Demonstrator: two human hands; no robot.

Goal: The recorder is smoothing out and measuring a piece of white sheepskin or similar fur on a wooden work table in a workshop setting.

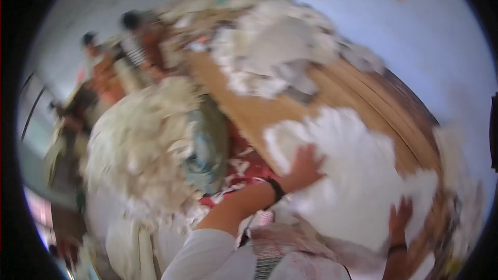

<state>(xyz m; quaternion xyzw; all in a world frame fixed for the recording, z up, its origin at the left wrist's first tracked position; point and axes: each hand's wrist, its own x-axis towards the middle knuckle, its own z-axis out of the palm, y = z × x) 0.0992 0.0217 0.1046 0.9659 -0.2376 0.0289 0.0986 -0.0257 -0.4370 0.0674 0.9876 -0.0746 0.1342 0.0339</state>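
Note:
A white sheet with a ragged edge (347,176), like a hide or fleece, lies spread over the near part of a wooden table (244,109). My left hand (306,168) rests on its left side, fingers stretched out and a little smeared by motion. Toward the lower right, my right hand (400,218) lies on the same sheet with its fingers apart. Neither hand holds anything that I can see. Dark bands circle both wrists.
Pale ragged sheets (280,41) are heaped at the table's far end. To the left stands a big bulging pile of cream pieces (145,145) beside a blue-green cloth (205,145). Several people work farther back on the left. A pale wall (441,36) runs along the right.

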